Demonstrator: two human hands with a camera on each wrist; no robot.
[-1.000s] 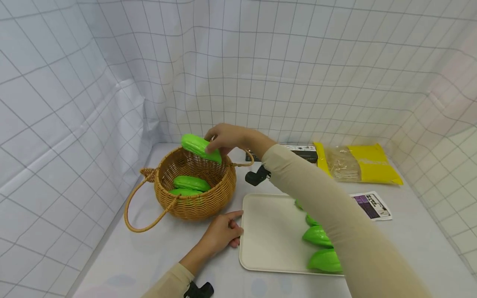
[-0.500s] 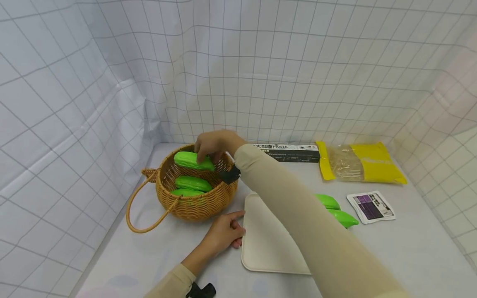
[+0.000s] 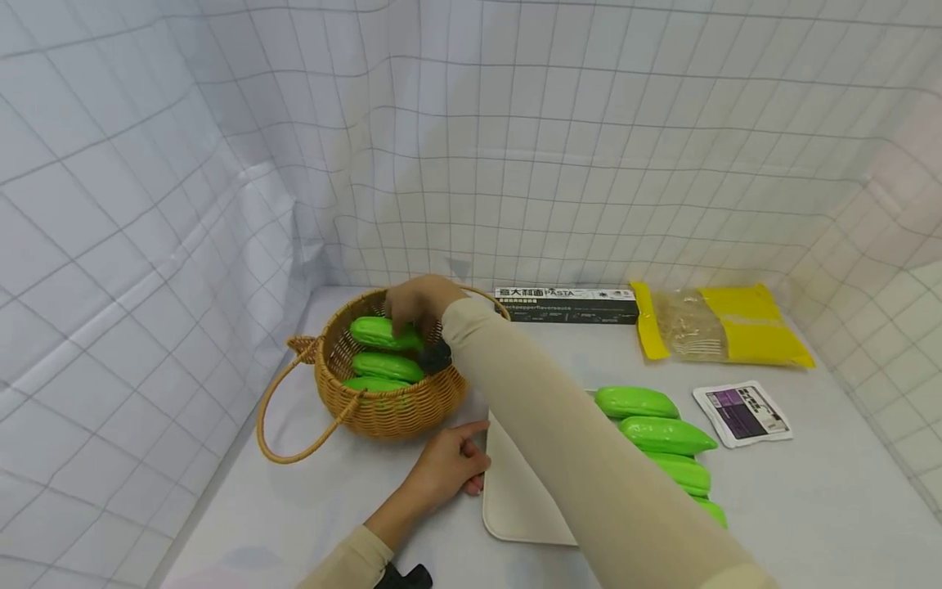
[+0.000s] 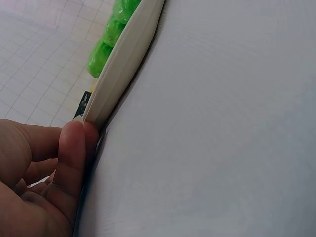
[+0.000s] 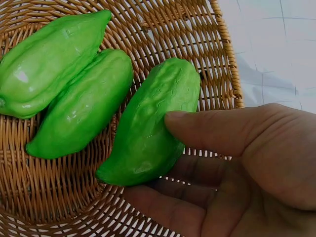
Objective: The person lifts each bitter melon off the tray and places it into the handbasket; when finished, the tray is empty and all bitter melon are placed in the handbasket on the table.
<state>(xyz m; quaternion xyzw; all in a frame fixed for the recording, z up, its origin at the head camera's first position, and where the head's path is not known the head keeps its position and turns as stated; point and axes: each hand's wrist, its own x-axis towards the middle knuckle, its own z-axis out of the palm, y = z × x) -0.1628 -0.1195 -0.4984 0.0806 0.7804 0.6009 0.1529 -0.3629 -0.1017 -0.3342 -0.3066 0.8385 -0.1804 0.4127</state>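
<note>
Inside the round wicker basket (image 3: 393, 415), my right hand (image 3: 414, 304) holds a green bitter melon (image 5: 154, 131), thumb on its upper side and fingers beneath. Two more bitter melons (image 5: 81, 111) lie side by side at the basket's bottom, left of the held one in the right wrist view. My left hand (image 3: 446, 466) grips the left rim of a white tray (image 3: 518, 499) between its fingertips, as the left wrist view shows. Several bitter melons (image 3: 636, 402) rest in a row on the tray's right part. My right sleeve hides the tray's middle.
At the back stand a black pasta box (image 3: 567, 305) and a yellow noodle bag (image 3: 724, 325). A small purple-and-white sachet (image 3: 743, 413) lies right of the tray. One basket handle (image 3: 294, 454) sticks out at front left. Gridded white cloth (image 3: 559, 147) walls the table.
My right hand has lowered the bitter melon from above the basket's rim down into it, beside the two others. My left hand stays at the tray's rim.
</note>
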